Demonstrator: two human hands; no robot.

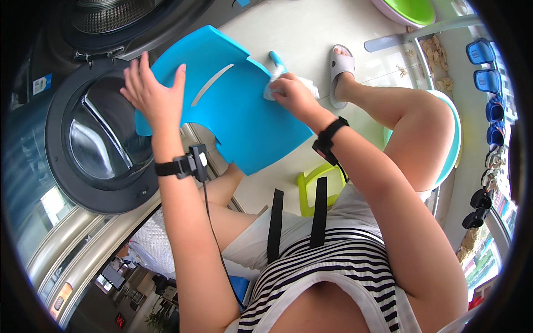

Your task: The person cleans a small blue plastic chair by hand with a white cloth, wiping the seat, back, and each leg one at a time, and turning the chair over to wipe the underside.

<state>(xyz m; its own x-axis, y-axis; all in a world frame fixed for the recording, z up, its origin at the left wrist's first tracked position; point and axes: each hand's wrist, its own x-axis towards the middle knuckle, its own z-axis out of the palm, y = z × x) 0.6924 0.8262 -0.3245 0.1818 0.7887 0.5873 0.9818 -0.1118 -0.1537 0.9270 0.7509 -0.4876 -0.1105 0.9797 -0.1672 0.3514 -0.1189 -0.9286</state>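
Observation:
A curved blue plastic panel (254, 129) with a long narrow slot and a rounded cut-out lies in front of me. My left hand (156, 89) is over its left part, fingers spread and nothing between them; whether the palm touches the panel cannot be told. At the panel's right edge, my right hand (291, 93) is closed on a white cloth (270, 88), part of which hangs out beyond the fingers. A small blue piece (276, 59) sticks out just above the cloth, its lower end hidden. Both wrists wear black straps with small devices.
On the left, a front-loading washing machine's round door (56, 154) stands open near my left hand, below its drum (112, 18). A lime-green plastic stool (303, 195) is near my lap. A green and pink basin (410, 10) stands at top right; shoes (486, 80) line the right side.

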